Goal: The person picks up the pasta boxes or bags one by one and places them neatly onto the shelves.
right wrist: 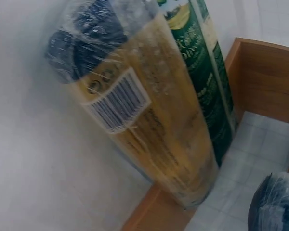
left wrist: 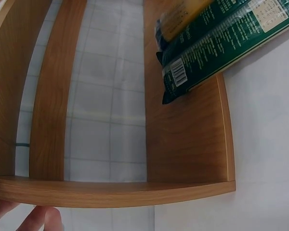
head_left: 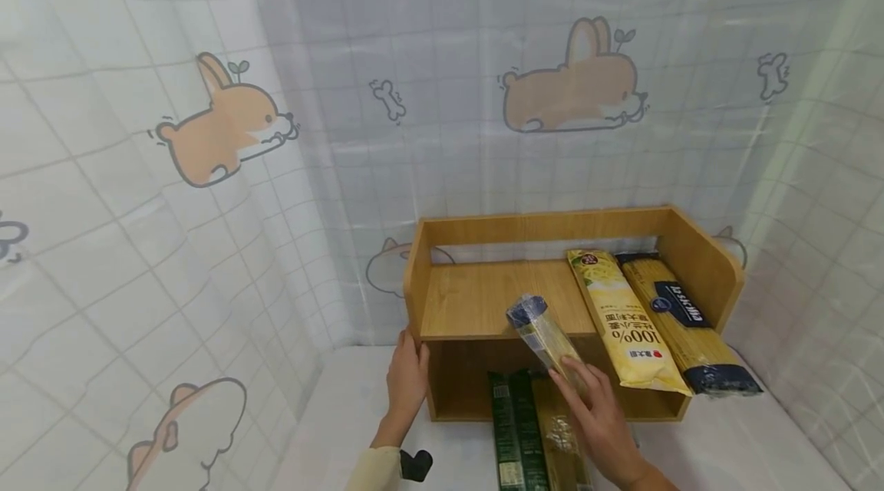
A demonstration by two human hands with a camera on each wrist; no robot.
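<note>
My left hand grips the left side panel of a two-level wooden shelf. In the left wrist view its thumb and fingers lie on opposite sides of that panel. My right hand holds a clear-wrapped spaghetti pack with a dark blue end. The pack tilts, its far end overlapping the front of the upper board. In the right wrist view only this pack's wrapped end shows. Below it, green pasta packs and a clear spaghetti pack with a barcode stick out of the lower compartment.
On the right of the upper board lie a yellow pasta pack and a blue-labelled spaghetti pack, both jutting past the front edge. The shelf stands on a white surface, with a patterned curtain behind it and at both sides.
</note>
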